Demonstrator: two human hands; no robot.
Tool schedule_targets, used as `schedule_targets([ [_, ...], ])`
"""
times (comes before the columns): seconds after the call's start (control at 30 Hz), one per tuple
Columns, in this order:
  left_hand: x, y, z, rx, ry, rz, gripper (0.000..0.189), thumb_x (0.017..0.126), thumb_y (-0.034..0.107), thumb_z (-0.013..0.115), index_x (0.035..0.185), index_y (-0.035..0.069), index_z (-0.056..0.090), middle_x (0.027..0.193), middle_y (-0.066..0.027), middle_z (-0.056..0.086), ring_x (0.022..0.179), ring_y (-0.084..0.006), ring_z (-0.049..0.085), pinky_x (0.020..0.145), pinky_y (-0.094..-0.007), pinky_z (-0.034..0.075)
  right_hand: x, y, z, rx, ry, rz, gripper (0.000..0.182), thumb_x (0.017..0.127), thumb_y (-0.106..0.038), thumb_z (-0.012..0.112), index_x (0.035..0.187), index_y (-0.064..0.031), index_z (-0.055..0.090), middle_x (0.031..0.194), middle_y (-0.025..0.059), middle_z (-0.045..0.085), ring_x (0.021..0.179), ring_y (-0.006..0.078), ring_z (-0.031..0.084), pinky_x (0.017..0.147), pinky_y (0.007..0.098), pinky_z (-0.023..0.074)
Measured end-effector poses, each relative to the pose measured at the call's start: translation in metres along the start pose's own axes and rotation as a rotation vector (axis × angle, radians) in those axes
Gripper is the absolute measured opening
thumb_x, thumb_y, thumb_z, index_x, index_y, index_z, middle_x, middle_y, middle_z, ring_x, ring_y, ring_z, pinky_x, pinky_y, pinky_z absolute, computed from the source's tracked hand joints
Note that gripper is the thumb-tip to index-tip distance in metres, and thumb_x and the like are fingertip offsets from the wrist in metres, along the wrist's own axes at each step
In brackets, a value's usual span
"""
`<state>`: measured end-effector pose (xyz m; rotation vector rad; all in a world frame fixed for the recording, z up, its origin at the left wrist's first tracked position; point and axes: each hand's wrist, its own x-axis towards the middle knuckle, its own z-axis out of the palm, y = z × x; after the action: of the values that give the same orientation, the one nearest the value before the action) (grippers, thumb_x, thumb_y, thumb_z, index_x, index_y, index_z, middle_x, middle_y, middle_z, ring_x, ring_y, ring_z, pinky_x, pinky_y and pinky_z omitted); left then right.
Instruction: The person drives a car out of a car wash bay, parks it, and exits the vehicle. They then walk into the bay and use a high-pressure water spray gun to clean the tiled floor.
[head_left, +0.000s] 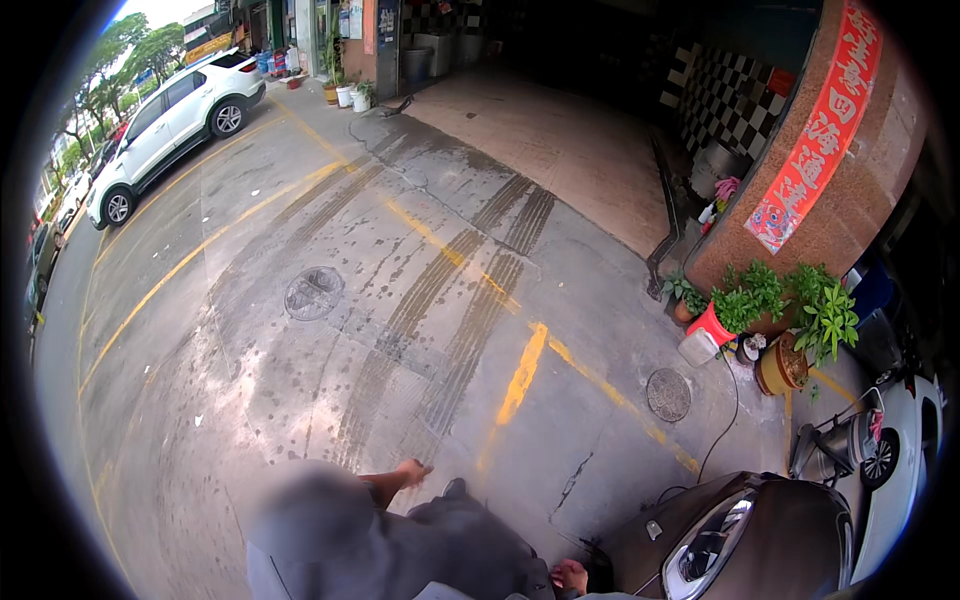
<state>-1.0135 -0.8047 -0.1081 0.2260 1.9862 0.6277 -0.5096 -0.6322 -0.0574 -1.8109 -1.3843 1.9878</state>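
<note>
Neither of my own hands can be made out. Close before me, at the bottom of the head view, is a person in dark grey clothing (465, 536), the head blurred. One bare hand of that person (412, 472) reaches out over the concrete near a dark shoe (454, 487). Another hand (570, 576), partly curled, is beside the front of a dark brown car (795, 525); it seems to belong to the same person. Whether it holds anything cannot be told. Light grey cloth shows at the bottom edge.
Potted plants (750, 300) stand by a stone pillar (874, 202) with a red banner. A dark cable (735, 405) runs from them towards the brown car. A metal drum on a cart (840, 446) is behind the car. A white SUV (172, 112) is parked far left, beyond a manhole cover (313, 293).
</note>
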Motion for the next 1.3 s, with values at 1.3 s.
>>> schedule_targets([
  [1.3, 0.306, 0.554, 0.090, 0.125, -0.648, 0.243, 0.022, 0.091, 0.024, 0.056, 0.083, 0.005, 0.048, 0.057, -0.0065, 0.049, 0.038, -0.0172, 0.047, 0.034, -0.0325, 0.041, 0.105, -0.074, 0.072, 0.232, 0.631, 0.878, 0.024, 0.085, -0.013, 0.049, 0.069, -0.0040, 0.064, 0.063, 0.0079, 0.066, 0.055, 0.0191, 0.067, 0.047, 0.0340, 0.0541],
])
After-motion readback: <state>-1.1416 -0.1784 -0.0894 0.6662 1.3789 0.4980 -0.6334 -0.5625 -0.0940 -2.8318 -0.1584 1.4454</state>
